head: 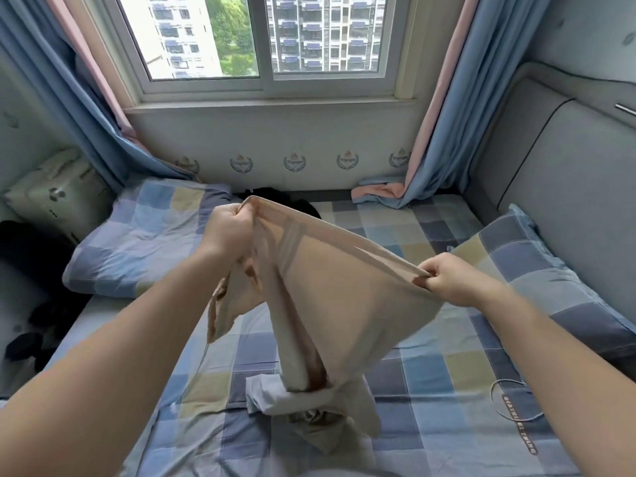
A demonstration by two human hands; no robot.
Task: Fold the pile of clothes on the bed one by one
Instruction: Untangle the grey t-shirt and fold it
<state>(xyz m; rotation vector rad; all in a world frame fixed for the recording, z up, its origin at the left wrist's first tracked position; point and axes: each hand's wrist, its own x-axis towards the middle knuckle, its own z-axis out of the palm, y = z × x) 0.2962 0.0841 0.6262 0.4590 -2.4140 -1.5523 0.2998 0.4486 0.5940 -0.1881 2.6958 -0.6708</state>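
The left hand is closed in a fist on one end of the waistband of thin, sheer beige tights. The right hand pinches the other end, so the band is stretched between them. The soft legs hang down onto a crumpled white cloth on the checked bed below the hands.

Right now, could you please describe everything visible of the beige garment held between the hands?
The beige garment is thin, sheer and stretchy-looking, perhaps tights. Its top band is pulled taut between the left hand and the right hand, each gripping one end. The body hangs as a wide pouch, narrowing into darker folds that reach a crumpled white garment on the checked bed sheet. A loose part dangles below the left hand.
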